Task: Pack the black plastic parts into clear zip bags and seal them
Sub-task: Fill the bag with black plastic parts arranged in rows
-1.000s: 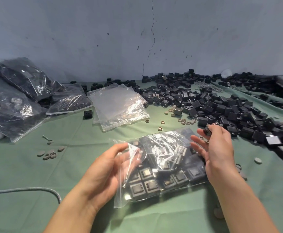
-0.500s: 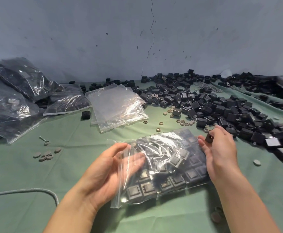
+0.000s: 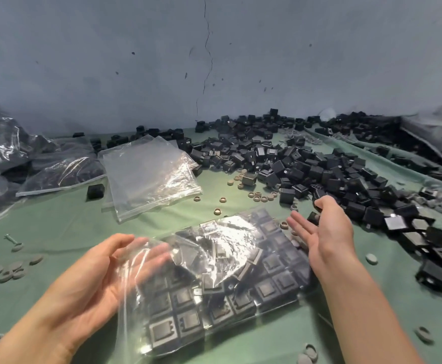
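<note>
A clear zip bag (image 3: 230,274) packed with rows of black plastic parts lies on the green cloth in front of me. My left hand (image 3: 101,274) is at the bag's open left end. Its straight fingers show blurred through the plastic, inside the mouth. My right hand (image 3: 325,232) hovers at the bag's right end, palm turned left and fingers spread. One black part (image 3: 313,218) shows between its thumb and fingers; I cannot tell if the hand touches it. A large heap of loose black parts (image 3: 319,172) covers the cloth to the right.
A stack of unfilled clear bags (image 3: 148,177) lies at centre back. Filled bags (image 3: 56,172) are piled at the left. Small tan rings (image 3: 259,197) and grey discs (image 3: 12,269) are scattered about. A lone black part (image 3: 95,191) sits by the stack.
My right hand, which was gripping a black part, has opened and spread its fingers. My left hand has shifted at the bag's mouth, and the bag now lies lower and flatter.
</note>
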`<act>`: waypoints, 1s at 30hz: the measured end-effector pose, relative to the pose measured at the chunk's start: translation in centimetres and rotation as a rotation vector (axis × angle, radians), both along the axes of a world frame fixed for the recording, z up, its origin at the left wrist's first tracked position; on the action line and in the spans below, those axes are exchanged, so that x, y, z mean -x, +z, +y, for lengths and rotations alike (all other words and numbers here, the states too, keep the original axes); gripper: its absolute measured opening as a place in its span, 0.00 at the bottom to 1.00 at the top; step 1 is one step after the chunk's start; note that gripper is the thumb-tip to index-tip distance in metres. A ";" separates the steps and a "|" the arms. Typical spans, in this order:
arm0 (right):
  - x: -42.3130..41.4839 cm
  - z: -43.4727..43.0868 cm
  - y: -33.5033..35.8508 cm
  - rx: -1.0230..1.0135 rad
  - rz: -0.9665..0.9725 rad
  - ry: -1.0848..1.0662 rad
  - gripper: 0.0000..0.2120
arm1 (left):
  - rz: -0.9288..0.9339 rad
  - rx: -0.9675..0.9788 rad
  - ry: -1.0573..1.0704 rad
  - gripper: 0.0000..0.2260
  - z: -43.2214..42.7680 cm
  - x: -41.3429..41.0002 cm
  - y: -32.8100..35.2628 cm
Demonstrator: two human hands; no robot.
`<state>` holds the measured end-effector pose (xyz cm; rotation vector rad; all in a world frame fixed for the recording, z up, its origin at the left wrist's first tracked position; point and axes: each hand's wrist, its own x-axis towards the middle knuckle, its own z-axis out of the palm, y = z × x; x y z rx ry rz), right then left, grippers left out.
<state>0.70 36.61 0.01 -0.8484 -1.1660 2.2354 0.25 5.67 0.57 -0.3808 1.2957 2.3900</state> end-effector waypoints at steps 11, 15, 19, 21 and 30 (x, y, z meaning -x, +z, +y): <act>4.4 3.1 -2.7 -1.312 -0.491 0.182 0.30 | 0.280 0.908 0.435 0.07 -1.8 5.5 -2.3; 6.4 3.8 -4.1 -1.499 -0.656 0.290 0.37 | 0.254 0.930 0.409 0.08 -1.5 5.7 -3.5; 10.9 3.1 -3.4 -1.510 -0.767 0.354 0.41 | 0.292 0.884 0.434 0.09 -1.1 6.0 -3.2; 12.6 2.3 -3.4 -1.489 -0.799 0.325 0.42 | 0.305 0.880 0.418 0.09 -1.1 6.1 -3.2; 16.2 1.8 -3.2 -1.537 -0.877 0.233 0.31 | 0.295 0.793 0.368 0.08 -2.4 7.1 -4.2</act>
